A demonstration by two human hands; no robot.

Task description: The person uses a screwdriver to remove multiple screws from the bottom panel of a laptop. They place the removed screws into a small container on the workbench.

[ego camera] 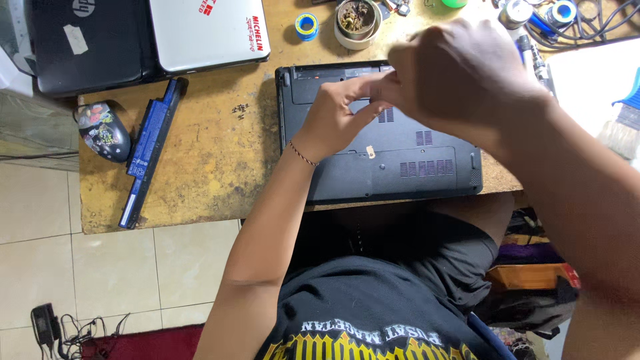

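A black laptop [400, 167] lies upside down on the worn wooden table [213, 160], its underside with vent slots facing up. My left hand [337, 117], a thin bracelet on its wrist, rests on the laptop's base near the empty battery bay, with its fingers pinched toward the right. My right hand [460, 73] hovers above the laptop's far edge, blurred and close to the camera, fingers curled shut. The fingertips of both hands meet. Whether anything small sits between them is hidden.
A long blue-and-black battery [150, 150] and a stickered mouse [103, 130] lie at the left. Two closed laptops, black [87, 43] and silver [207, 30], sit at the back left. A blue tape roll [307, 25], a parts tub [357, 23], tools [533, 50] and a brush [623, 127] lie beyond.
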